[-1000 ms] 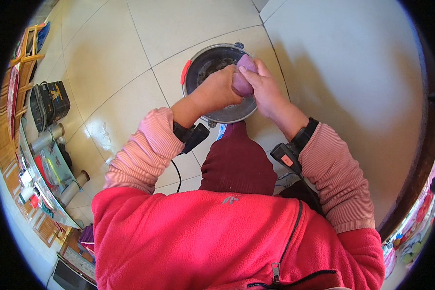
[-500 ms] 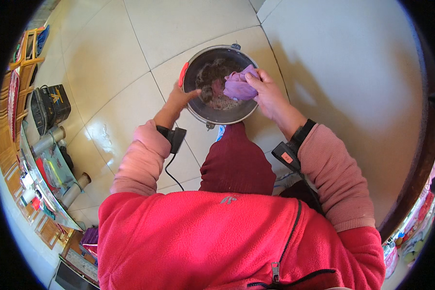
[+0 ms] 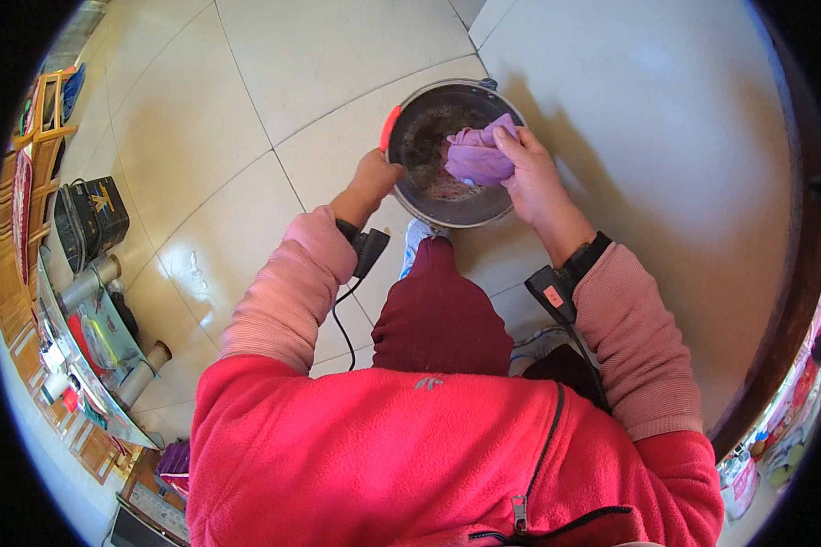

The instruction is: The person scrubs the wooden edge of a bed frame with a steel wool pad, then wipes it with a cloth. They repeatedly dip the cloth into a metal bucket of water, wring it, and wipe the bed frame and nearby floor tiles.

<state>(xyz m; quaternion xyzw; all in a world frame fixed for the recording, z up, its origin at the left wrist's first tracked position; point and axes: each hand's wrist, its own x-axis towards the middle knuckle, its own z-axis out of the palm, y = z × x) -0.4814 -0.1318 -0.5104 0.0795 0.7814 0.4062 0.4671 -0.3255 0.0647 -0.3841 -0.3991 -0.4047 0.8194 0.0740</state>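
Observation:
A round dark pot (image 3: 426,202) with a pale rim and a red-covered handle (image 3: 389,128) is in front of me over the tiled floor. A shallow layer of murky, foamy liquid covers its bottom. My left hand (image 3: 374,182) grips the pot's left rim just below the red handle, thumb over the edge and fingers mostly hidden beneath. My right hand (image 3: 535,180) is closed on a bunched purple cloth (image 3: 477,160), held over the right half of the pot. The cloth's lower part hangs above the liquid or touches it; I cannot tell which.
Large pale tiles (image 3: 173,137) surround the pot, and a broad light surface (image 3: 639,137) lies to the right. At the left are a black box-like case (image 3: 96,217) and a low glass table (image 3: 109,333) with several items. My shoe (image 3: 418,239) is close below the pot.
The pot has shifted to the right with my hands. My left hand, its fingers spread at the rim before, has closed on the pot's edge. The purple cloth stays in my right hand.

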